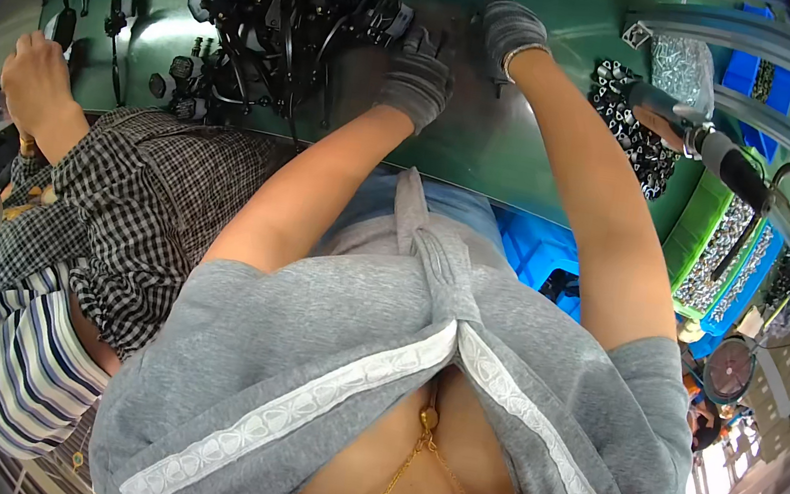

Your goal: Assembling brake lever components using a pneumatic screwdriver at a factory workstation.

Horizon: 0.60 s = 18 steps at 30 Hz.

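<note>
My left hand (416, 80), in a grey striped glove, is over the green tabletop beside a heap of black lever assemblies (290, 25). Its visible fingers point away from me and stand slightly apart; nothing shows clearly between them. Further right and a little farther off, my right hand (512, 33) wears a matching glove, with its fingers curled. A small dark piece (499, 88) shows just below that hand. What the curled fingers hold, if anything, is hidden.
A co-worker's hand (35, 75) is at the left by more levers (120, 32). On the right lie small metal clamps (644, 161), a powered driver (730, 163), a bag of screws (682, 70) and a green bin (700, 229). A blue crate (531, 246) sits below the table edge.
</note>
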Motion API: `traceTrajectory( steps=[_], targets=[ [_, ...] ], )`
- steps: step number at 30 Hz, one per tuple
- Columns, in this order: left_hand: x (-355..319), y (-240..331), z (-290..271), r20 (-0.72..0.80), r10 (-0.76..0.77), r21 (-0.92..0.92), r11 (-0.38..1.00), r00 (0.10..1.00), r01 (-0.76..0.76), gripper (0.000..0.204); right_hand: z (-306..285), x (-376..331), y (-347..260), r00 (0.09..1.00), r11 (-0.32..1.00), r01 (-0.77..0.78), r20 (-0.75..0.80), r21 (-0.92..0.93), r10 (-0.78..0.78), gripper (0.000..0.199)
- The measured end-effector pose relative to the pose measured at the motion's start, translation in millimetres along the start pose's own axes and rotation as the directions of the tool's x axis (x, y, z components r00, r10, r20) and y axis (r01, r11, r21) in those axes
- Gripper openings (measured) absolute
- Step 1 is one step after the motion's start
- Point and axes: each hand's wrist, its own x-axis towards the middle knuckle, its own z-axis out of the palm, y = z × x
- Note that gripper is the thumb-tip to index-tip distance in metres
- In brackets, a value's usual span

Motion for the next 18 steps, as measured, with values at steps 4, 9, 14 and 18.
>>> traceTrajectory(
  steps=[4, 9, 14, 18],
  targets=[
    [36, 24, -13, 0.231, -0.081, 0.163, 0.986, 0.97, 0.044, 0.069, 12, 16, 25, 0.988, 0.992, 0.031, 0.156, -0.119, -0.012, 0.025],
    [64, 8, -18, 0.416, -0.209, 0.237, 0.965, 0.885, 0.117, 0.067, -9, -36, 49, 0.96, 0.083, -0.253, 0.239, 0.964, 0.142, 0.036],
    [80, 11, -17, 0.357, -0.251, 0.144, 0.966, 0.9, 0.213, 0.062, 17, -92, 84, 0.995, -0.526, -0.071, 0.024, 0.848, -0.095, 0.038],
    [94, 19, -10, 0.502, -0.155, 0.162, 0.983, 0.851, 0.083, 0.058, 41, -97, 90, 0.936, -0.213, -0.203, 0.253, 0.956, 0.246, 0.034]
  ],
)
